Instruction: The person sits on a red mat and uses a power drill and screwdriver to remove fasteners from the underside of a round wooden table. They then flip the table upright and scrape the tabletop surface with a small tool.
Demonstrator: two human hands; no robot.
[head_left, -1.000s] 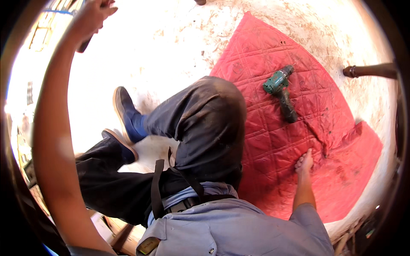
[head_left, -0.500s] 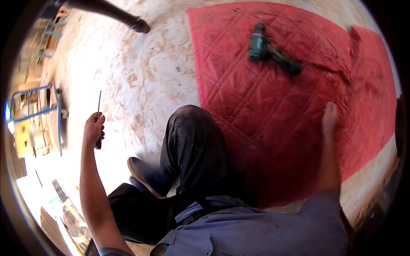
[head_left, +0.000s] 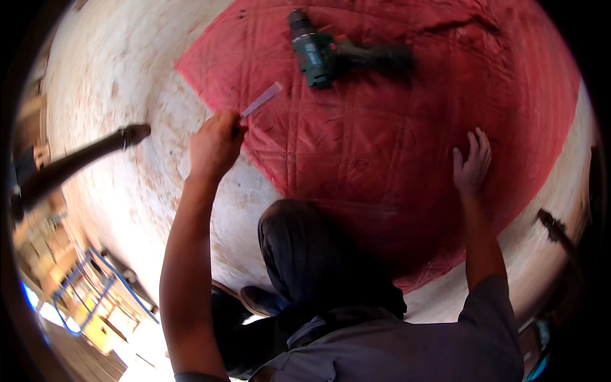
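Observation:
My left hand (head_left: 218,141) is closed round the handle of a screwdriver, over the left edge of the red quilted blanket (head_left: 375,165). The screwdriver's shaft (head_left: 262,99) points up and to the right, smeared into a pale streak by motion; the hand hides most of the handle. Farther out, a dark green cordless drill (head_left: 313,58) lies on its side on the blanket, its grip and battery toward the right. My right hand (head_left: 473,162) is empty, fingers spread, over the right part of the blanket; whether it presses on the cloth is hard to tell.
A stained pale floor (head_left: 153,191) surrounds the blanket. Dark legs stand at the left (head_left: 83,162) and at the right (head_left: 552,226). My bent knee (head_left: 289,235) rests near the blanket's near edge. A blue-framed cart (head_left: 114,280) is at the lower left.
My left hand has swung with the screwdriver from the bare floor to the blanket's edge. My right hand's fingers have spread. The whole view has turned rightward.

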